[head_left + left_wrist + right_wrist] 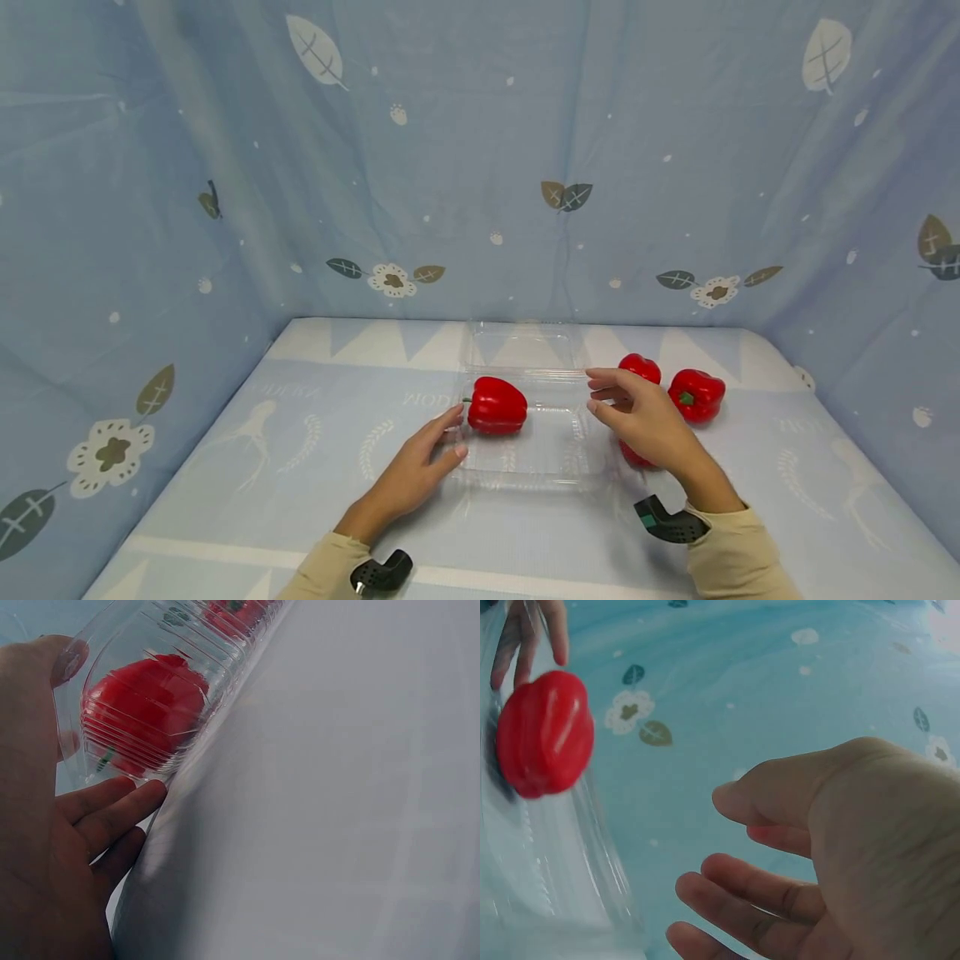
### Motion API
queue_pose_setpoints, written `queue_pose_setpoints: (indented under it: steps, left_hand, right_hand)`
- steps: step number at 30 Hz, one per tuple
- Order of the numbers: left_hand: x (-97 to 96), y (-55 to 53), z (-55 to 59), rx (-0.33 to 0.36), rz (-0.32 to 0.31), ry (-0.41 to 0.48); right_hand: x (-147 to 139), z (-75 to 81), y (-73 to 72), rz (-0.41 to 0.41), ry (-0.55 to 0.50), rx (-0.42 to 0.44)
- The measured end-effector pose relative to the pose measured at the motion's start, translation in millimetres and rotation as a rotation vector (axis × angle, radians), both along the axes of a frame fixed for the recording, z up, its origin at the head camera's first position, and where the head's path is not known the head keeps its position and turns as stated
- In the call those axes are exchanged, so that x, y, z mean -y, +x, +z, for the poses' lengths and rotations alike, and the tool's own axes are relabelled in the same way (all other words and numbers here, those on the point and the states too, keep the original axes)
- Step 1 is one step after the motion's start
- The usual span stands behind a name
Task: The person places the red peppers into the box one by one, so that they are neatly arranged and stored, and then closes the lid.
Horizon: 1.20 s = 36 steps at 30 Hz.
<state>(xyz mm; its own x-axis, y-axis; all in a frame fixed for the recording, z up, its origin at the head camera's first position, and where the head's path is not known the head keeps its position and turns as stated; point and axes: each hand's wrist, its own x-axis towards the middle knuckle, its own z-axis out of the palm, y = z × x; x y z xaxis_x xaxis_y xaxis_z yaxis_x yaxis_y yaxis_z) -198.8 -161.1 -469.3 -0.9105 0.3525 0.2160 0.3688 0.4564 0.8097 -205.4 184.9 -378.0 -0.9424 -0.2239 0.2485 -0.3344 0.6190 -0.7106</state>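
Left grip (411, 468), fingers extended, apparently steadies clear container (551, 442) beside it, pepper (498, 408) inside; right grip (651, 419), relaxed, holds nothing.

The red bell pepper (497, 407) has a smooth, glossy skin with bright highlights, and the clear container (525, 478) around it looks like thin, shiny plastic (ribbed along its walls, as the left wrist view shows). The worktop (225, 508) wears a smooth printed covering with a faint sheen, while the backdrop (465, 150) looks like softly creased cloth. The sleeves (738, 550) are matt fabric, the wrist cameras (671, 523) dark, hard plastic.
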Motion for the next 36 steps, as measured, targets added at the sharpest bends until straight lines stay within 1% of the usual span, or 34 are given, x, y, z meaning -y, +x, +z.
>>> queue_pose_setpoints:
  steps: [5, 8, 14, 17, 23, 31, 36]
  left_hand:
    - [0.1, 0.0, 0.5, 0.007, 0.001, 0.000]
    - [0.1, -0.5, 0.6, 0.014, 0.003, 0.003]
    - [0.6, -0.8, 0.4, 0.008, 0.005, 0.018]
    - [0.8, -0.4, -0.5, 0.006, 0.000, 0.022]
    - [-0.7, -1.2, -0.5, 0.001, -0.006, 0.029]
    - [-1.5, -0.4, 0.6, 0.014, -0.002, 0.021]
    - [-1.1, -0.3, 1.1, 0.014, 0.000, 0.019]
  right_hand:
    - [-19, 0.1, 5.7, -0.035, -0.003, -0.006]
    - [-31, -1.6, 10.0, -0.075, 0.001, -0.018]
    - [-49, -3.6, 14.7, -0.124, 0.014, -0.080]
    - [-56, -5.0, 15.7, -0.148, 0.021, -0.096]
    - [-69, -9.6, 14.5, -0.181, 0.016, -0.084]
    - [-80, -21.4, 11.0, -0.188, -0.010, -0.034]
    - [-84, -24.9, 9.2, -0.187, -0.017, 0.001]
